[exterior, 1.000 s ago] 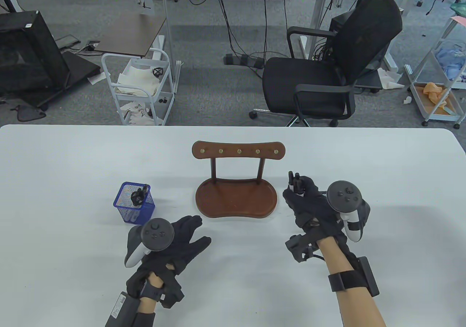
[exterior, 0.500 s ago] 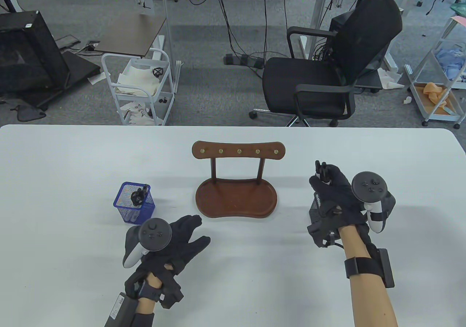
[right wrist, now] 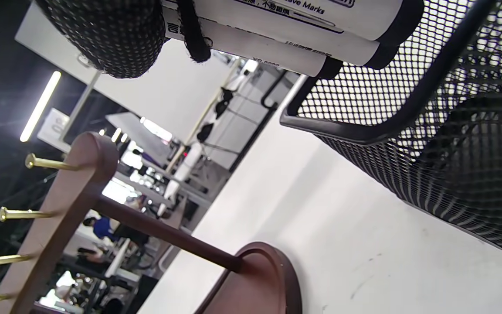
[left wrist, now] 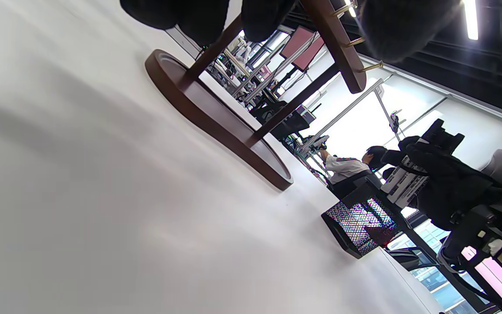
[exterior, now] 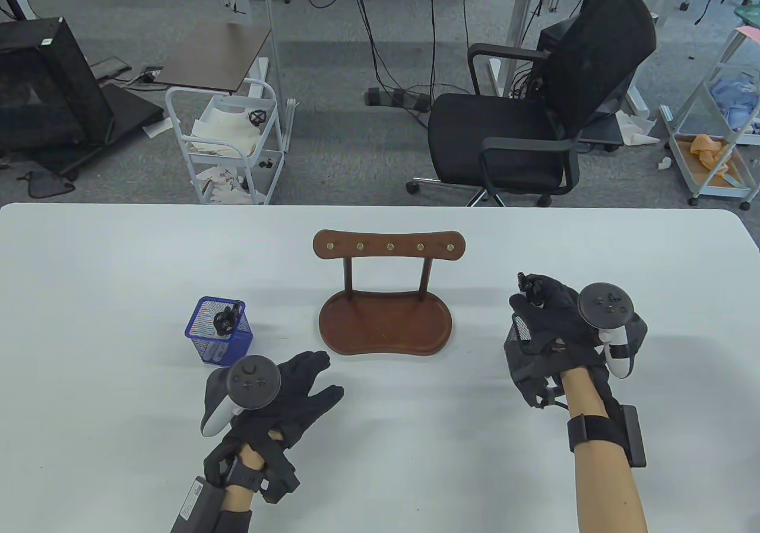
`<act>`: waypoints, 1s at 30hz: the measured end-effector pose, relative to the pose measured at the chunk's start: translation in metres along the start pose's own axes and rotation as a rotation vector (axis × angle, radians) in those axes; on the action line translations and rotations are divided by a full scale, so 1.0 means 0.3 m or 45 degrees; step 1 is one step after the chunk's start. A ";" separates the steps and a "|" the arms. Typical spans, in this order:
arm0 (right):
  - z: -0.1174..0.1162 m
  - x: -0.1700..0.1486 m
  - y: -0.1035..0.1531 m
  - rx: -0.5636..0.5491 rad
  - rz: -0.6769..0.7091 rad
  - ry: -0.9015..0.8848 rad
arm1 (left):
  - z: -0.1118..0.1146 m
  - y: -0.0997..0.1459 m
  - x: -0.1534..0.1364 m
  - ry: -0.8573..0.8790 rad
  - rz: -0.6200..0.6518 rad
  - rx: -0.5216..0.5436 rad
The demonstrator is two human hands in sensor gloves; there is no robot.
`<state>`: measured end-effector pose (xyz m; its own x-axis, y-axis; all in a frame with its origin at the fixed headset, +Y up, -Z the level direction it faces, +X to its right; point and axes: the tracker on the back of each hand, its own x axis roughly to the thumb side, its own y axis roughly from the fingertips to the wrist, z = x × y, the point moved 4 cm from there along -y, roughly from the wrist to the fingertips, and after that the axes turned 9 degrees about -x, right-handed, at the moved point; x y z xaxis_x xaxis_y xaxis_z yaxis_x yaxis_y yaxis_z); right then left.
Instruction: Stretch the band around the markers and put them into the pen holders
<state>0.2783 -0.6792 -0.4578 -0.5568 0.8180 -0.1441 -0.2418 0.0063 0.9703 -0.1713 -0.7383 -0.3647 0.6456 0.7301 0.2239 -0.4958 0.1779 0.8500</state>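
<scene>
My right hand (exterior: 537, 298) grips a bundle of white markers (right wrist: 286, 26) with black caps, a black band (right wrist: 190, 32) wrapped round them. The bundle's top ends (exterior: 527, 284) stick up past the fingers. It hangs at the mouth of a black mesh pen holder (exterior: 515, 343), whose rim (right wrist: 364, 133) lies just under the marker tips in the right wrist view. A blue mesh pen holder (exterior: 218, 332) at the left holds another banded bundle (exterior: 225, 318). My left hand (exterior: 317, 378) lies flat on the table beside it, fingers spread and empty.
A brown wooden stand (exterior: 385, 326) with brass pegs (right wrist: 37, 163) sits mid-table between the two holders. The white table (exterior: 119, 272) stretches around. Behind it are an office chair (exterior: 534, 123) and a white cart (exterior: 228, 141).
My right hand carried the marker bundle rightward from beside the wooden stand to above the black holder, then sank a little into it. The left hand stayed put.
</scene>
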 end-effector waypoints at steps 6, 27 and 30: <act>-0.007 -0.035 -0.007 0.036 -0.041 0.047 | 0.000 -0.001 0.002 0.003 0.000 -0.003; -0.011 -0.061 -0.006 0.077 -0.049 0.263 | 0.002 -0.001 0.003 -0.013 -0.009 -0.005; -0.009 -0.037 0.006 0.057 -0.017 0.279 | 0.002 -0.002 0.005 -0.023 -0.007 -0.005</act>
<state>0.2821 -0.6898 -0.4549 -0.7143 0.6732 -0.1913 -0.2176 0.0462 0.9750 -0.1698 -0.7377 -0.3645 0.6590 0.7169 0.2277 -0.4945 0.1849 0.8493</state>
